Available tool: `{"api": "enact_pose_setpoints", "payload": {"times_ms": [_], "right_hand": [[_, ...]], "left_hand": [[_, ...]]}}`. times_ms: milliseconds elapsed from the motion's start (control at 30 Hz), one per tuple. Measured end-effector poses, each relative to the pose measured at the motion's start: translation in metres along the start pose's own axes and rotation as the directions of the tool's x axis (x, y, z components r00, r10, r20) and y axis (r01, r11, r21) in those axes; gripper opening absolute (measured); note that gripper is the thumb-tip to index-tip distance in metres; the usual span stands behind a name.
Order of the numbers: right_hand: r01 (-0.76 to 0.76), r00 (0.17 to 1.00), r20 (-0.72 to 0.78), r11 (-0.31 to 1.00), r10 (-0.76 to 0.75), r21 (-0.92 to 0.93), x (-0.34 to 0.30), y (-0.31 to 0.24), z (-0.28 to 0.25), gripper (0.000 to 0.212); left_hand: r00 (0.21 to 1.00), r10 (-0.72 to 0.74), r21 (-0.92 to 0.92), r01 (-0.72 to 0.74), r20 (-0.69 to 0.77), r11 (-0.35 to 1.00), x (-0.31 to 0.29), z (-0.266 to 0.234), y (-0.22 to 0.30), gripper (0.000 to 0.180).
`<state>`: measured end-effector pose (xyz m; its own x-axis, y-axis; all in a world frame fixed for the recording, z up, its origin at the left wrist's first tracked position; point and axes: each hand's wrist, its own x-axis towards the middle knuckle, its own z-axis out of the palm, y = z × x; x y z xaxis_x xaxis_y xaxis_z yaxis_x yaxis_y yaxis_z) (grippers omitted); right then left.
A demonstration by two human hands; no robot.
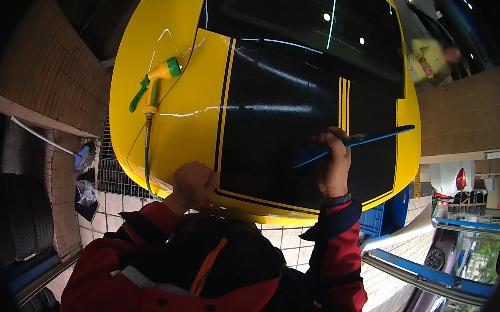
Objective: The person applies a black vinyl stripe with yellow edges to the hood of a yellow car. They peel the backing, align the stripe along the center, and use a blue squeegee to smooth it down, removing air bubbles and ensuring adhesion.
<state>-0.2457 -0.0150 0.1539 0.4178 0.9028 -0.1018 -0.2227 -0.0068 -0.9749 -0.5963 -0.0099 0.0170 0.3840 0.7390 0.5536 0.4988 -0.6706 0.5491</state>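
My right hand (335, 162) is closed round a long, thin blue squeegee (386, 135) over the right part of a glossy black panel (274, 134) on a yellow car (134, 72). One end of the squeegee points to the panel's right yellow border, the other slants down to the left. On the car's near edge, by the panel's lower left corner, my left hand (192, 182) is closed in a fist. Whatever it may hold is hidden. A yellow and green hose spray gun (159, 83) lies on the yellow bodywork farther left, its hose running down over the edge.
Dark glass (306, 18) lies beyond the panel. A blue crate (386, 215) stands by the car's near right corner. Tyres (20, 215) and a blue-headed brush (79, 157) are at the left. Another person (430, 59) in yellow is at the far right.
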Motion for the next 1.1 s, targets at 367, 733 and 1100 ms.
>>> {"api": "enact_pose_setpoints", "payload": {"times_ms": [367,733,1100], "right_hand": [[0.374,0.822,0.552,0.862,-0.137,-0.342,0.197,0.011,0.094,0.031],[0.455,0.702,0.707,0.820,-0.090,-0.348,0.235,0.052,0.139,0.019],[0.391,0.577,0.796,0.918,-0.184,-0.072,0.126,0.103,0.088,0.014]], "left_hand": [[0.991,-0.097,-0.002,0.098,-0.090,0.995,-0.001,-0.003,0.003,0.021],[0.990,-0.116,0.019,0.118,-0.081,0.993,0.005,-0.006,0.006,0.019],[0.997,-0.058,0.033,0.060,-0.056,0.998,-0.001,-0.004,0.002,0.021]]}}
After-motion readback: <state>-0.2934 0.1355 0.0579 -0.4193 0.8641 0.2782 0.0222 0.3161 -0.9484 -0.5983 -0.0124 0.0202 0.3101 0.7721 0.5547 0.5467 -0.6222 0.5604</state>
